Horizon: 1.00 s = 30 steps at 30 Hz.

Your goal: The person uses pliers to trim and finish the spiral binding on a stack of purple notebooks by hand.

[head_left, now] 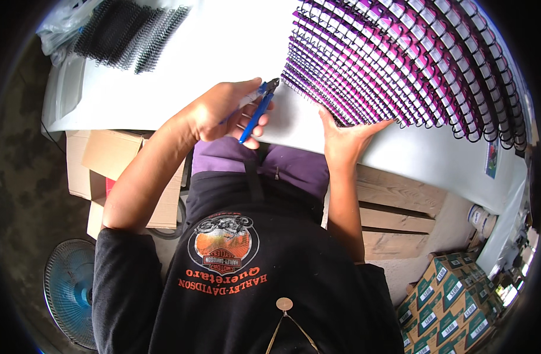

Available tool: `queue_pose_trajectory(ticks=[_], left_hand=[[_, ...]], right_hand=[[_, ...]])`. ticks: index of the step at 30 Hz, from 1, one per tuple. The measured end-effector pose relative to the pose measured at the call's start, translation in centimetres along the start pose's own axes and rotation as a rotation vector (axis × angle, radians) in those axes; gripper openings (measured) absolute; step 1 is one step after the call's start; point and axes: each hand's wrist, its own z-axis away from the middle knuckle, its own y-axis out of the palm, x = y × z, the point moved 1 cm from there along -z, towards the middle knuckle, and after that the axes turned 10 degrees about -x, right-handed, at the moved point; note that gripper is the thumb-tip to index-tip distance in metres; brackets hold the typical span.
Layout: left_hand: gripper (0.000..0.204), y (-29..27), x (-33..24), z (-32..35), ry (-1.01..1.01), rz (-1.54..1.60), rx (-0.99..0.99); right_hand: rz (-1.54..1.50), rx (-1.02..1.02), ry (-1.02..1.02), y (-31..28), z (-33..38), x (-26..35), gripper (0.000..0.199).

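The blue-handled cutters [257, 109] sit at the centre of the frame, just above the near edge of the white desk [223, 53], gripped in the left hand [223, 109]. The fingers [252, 127] are closed around the handles, the thumb lying along the top. The tool's long axis runs on a diagonal: its dark tip points to the upper right, toward the lower left corner of the fanned stack of purple wire-bound booklets [400, 59], and its handle ends point down and left toward the person's lap. The tip is just beside the nearest black wire binding, though contact cannot be made out.

The right hand [347, 138] lies flat with fingers spread open, holding nothing, pressing on the lower edge of the stack at the desk's edge.

Bare desk surface stretches to the upper left, as far as a pile of loose black wire combs [129, 35]. Below the desk edge are cardboard boxes [117, 159] at left and a wooden pallet [394, 218] at right.
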Motion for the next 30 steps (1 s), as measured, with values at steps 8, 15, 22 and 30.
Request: queue_pose_trajectory(ticks=[8, 15, 22, 30], left_hand=[[0.046, -2.8, -1.8, 0.5, -0.039, -0.557, 0.044], [0.067, -2.6, 1.5, -2.4, 0.672, -1.018, -1.022], [0.079, 9.4, -2.1, -4.3, 0.561, 0.522, -0.476], [0.059, 0.8, -3.6, -13.1, 0.34, 0.839, 0.117]], right_hand=[[-0.445, -0.421, -0.192, -2.2, -1.3, -0.6, 0.106], [-0.936, 0.181, 0.853, -0.3, -14.2, -12.7, 0.051], [-0.918, 0.727, 0.932, 3.3, -16.9, -10.4, 0.055], [-1.249, 0.183, 1.018, 3.7, -6.5, -0.5, 0.067]])
